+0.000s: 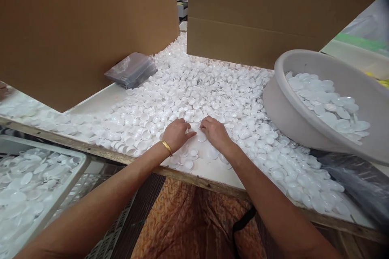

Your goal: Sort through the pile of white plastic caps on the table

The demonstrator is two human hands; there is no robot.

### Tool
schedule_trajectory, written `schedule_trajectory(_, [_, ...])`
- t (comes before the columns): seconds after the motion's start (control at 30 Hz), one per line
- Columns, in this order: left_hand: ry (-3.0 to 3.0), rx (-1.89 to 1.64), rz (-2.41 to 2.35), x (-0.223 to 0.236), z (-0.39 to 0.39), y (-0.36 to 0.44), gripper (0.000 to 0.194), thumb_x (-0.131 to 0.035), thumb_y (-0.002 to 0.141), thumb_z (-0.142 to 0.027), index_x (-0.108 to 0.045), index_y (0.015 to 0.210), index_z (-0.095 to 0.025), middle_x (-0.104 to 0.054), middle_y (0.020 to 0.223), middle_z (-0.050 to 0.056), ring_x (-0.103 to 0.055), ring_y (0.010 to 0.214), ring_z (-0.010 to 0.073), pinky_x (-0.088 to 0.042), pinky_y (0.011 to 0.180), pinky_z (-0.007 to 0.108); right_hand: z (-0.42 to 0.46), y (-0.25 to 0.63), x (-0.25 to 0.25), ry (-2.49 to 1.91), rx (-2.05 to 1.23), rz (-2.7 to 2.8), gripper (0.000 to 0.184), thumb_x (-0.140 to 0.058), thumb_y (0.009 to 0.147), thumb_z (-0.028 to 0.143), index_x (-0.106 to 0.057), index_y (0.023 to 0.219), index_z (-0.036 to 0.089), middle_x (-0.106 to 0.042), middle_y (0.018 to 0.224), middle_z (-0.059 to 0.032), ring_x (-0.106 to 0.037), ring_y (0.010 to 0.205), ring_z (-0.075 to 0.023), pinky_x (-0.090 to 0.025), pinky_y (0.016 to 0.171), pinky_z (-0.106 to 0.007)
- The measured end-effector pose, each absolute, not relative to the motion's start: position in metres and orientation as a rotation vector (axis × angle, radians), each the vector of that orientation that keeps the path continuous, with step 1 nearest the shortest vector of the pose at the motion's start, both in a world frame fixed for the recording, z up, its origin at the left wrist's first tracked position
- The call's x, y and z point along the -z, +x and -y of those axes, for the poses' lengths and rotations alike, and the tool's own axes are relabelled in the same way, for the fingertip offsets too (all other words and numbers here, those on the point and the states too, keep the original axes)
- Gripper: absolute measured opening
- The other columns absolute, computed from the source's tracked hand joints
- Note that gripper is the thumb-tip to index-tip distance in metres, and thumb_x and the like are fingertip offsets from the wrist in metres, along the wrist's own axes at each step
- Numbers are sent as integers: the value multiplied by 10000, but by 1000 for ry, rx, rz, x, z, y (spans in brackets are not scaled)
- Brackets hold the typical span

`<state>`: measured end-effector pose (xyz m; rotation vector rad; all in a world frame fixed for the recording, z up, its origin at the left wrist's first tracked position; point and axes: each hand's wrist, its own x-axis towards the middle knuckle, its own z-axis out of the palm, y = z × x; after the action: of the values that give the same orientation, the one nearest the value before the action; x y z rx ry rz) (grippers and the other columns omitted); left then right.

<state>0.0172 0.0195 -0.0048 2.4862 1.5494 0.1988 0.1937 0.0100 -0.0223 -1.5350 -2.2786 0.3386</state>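
Small shiny white plastic caps, shallow and round, are heaped over the table. At the near edge of the heap, my left hand, a gold bangle at its wrist, has curled fingers and its thumb pointing toward the other hand. Whatever it may hold is too small to tell. My right hand faces it with thumb and fingertips pinched together, their contents hidden. Between the hands, a flat white disc lies close to the right fingertips. A few loose caps rest on the tabletop in front of my left wrist.
A large grey tub with white oval pieces stands tilted at right. Cardboard panels rise behind, with a stack of clear plastic bags by the left one. A crate of white pieces sits below the table's wooden edge.
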Motion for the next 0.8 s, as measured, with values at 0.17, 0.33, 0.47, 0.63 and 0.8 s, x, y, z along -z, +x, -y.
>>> schedule_trajectory(0.17, [2466, -112, -1573, 11, -27, 33, 179, -549, 796, -259, -570, 930, -142, -597, 868, 90, -572, 835, 237, -420, 689, 316, 14, 199, 11, -1602, -262, 2263, 170, -494, 853, 155, -610, 977, 165, -572, 1031, -71, -518, 920, -172, -416, 787, -286])
schedule_trajectory(0.33, [2507, -160, -1507, 8, -26, 30, 120, -547, 776, -223, -546, 875, -154, -598, 812, 72, -580, 778, 215, -416, 657, 290, 27, 183, 8, -1654, -142, 2569, 108, -578, 815, 227, -610, 889, 155, -610, 914, -80, -518, 887, -225, -412, 732, -342])
schedule_trajectory(0.47, [2479, -156, -1488, 3, -23, 27, 109, -510, 792, -211, -534, 875, -145, -601, 832, 92, -578, 789, 221, -417, 676, 304, 20, 174, 2, -1579, 33, 2670, 109, -487, 842, 143, -593, 818, 137, -617, 784, -80, -531, 823, -229, -410, 716, -357])
schedule_trajectory(0.63, [1957, -285, -1500, 5, -29, 12, 214, -438, 783, -286, -540, 945, -192, -547, 623, -4, -544, 604, 176, -408, 575, 279, 17, 171, -3, -1709, -102, 2439, 202, -436, 853, 151, -594, 974, 184, -647, 758, -45, -579, 747, -208, -422, 673, -319])
schedule_trajectory(0.8, [1421, -351, -1318, 20, -40, 0, 367, -453, 710, -443, -582, 910, -163, -444, 489, -42, -485, 487, 144, -396, 455, 236, 11, 159, 13, -1772, -540, 2110, 239, -457, 826, 146, -630, 975, 216, -652, 930, -22, -611, 836, -147, -438, 711, -226])
